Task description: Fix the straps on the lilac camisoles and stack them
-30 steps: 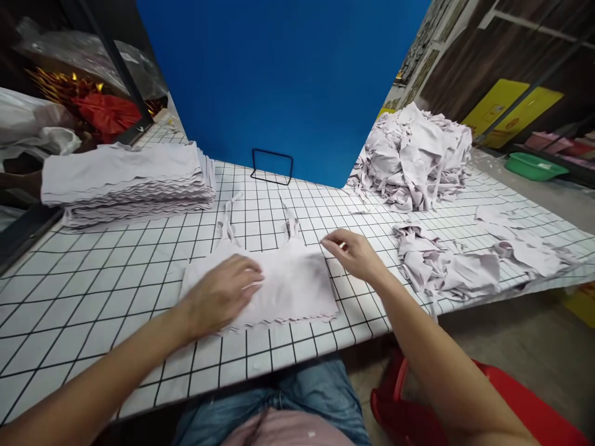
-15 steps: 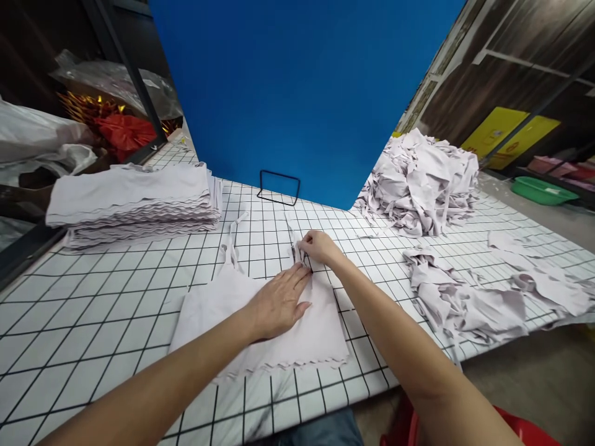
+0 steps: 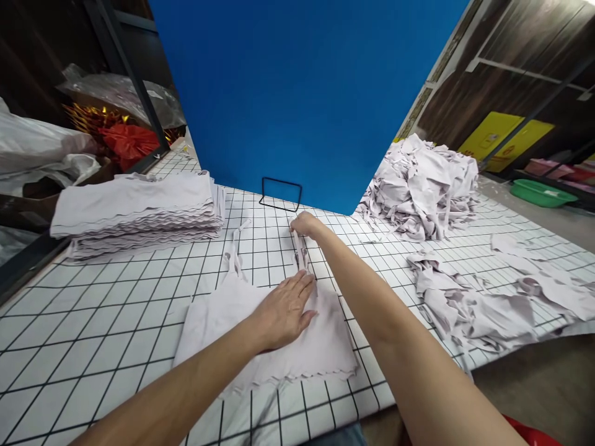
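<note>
A pale camisole top (image 3: 214, 328) with a wavy hem lies flat on the checked tabletop, its two straps pointing away from me. My left hand (image 3: 287, 310) rests flat on the garment's upper right part, fingers stretched out near the base of the right strap. At the far end of that shoulder strap (image 3: 301, 251), my right hand (image 3: 307, 224) pinches it between closed fingers. The left strap (image 3: 236, 248) lies loose on the table, untouched.
A stack of folded pale garments (image 3: 134, 210) stands at the left. Behind is a large blue panel (image 3: 302, 93) with a black wire frame (image 3: 281, 193) at its foot. A heap of pale garments (image 3: 421, 186) and a smaller crumpled pile (image 3: 469, 303) lie at the right.
My right hand has moved away from me along the right strap to its far end, and the strap now looks straighter. My left hand stays flat on the camisole. The view has shifted slightly.
</note>
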Demonstrator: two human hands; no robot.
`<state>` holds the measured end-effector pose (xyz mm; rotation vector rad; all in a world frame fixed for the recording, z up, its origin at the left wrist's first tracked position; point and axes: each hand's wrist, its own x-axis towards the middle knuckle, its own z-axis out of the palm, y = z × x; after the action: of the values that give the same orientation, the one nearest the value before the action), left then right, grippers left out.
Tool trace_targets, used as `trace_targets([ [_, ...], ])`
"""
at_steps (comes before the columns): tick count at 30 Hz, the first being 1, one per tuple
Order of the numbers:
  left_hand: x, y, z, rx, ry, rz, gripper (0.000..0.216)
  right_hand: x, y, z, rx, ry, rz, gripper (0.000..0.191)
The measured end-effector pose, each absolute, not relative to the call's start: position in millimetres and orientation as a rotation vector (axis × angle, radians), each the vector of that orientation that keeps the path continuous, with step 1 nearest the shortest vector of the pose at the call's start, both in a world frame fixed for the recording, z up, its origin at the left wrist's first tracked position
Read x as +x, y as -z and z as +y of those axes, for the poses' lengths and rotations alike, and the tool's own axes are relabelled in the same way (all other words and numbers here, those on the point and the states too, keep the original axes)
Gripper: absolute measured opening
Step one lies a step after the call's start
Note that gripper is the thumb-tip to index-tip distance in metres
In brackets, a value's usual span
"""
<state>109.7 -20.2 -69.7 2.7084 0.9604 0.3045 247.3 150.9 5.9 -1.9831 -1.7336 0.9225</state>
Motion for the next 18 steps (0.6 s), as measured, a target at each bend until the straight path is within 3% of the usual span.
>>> trace_targets([
  [9,111.6,64.8,-15.6,2.684,-0.253,0.936,0.062,295.3,-56.5,56.4,-1.088,-0.947,-1.89,0.043],
  [14,109.2,50.7,-11.6,2.526,-0.662,0.845,0.033,305.0,-12.6,-10.4,-1.089,-0.7,-1.949,0.012],
  [18,110.4,25.9,-14.1,1.925,-0.783,0.901,0.033,308.0,13.8,-24.2,-1.127,-0.579,-1.889,0.021],
])
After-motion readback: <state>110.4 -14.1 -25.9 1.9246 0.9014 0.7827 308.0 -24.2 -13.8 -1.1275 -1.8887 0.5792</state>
